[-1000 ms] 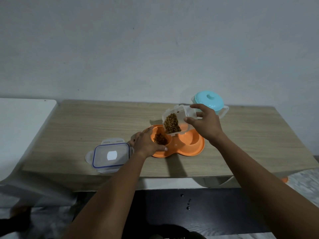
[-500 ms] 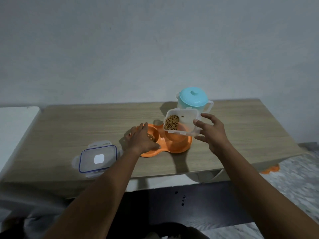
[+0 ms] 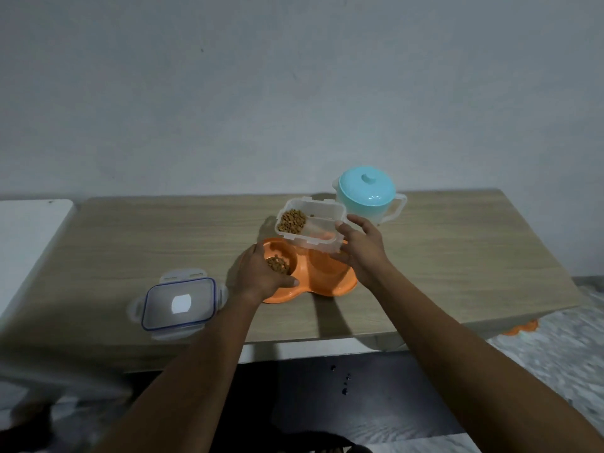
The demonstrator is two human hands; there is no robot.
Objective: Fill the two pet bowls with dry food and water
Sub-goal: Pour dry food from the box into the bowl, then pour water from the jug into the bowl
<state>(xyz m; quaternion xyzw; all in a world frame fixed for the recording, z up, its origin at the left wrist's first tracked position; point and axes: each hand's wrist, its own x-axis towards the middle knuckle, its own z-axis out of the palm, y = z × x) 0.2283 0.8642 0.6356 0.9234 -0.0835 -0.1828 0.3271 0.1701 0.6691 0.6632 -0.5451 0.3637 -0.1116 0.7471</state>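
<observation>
An orange double pet bowl [image 3: 340, 282] sits on the wooden table [image 3: 457, 256]. Its left well holds brown dry food [image 3: 277, 265]; its right well looks bare. My left hand [image 3: 258, 276] grips the bowl's left rim. My right hand [image 3: 359, 250] holds a clear plastic food container [image 3: 322, 217] level above the bowl, with dry food piled at its left end. Behind it stands a water jug [image 3: 367, 197] with a turquoise lid, closed.
The container's clear lid [image 3: 179, 304] with a blue seal lies flat on the table to the left of the bowl. A white surface [image 3: 29, 230] adjoins the table's left end. The table's front edge is close to my arms.
The container went from tilted over the left well to level, and my right hand lifted it back a little. More food lies in the left well. My head view shifted.
</observation>
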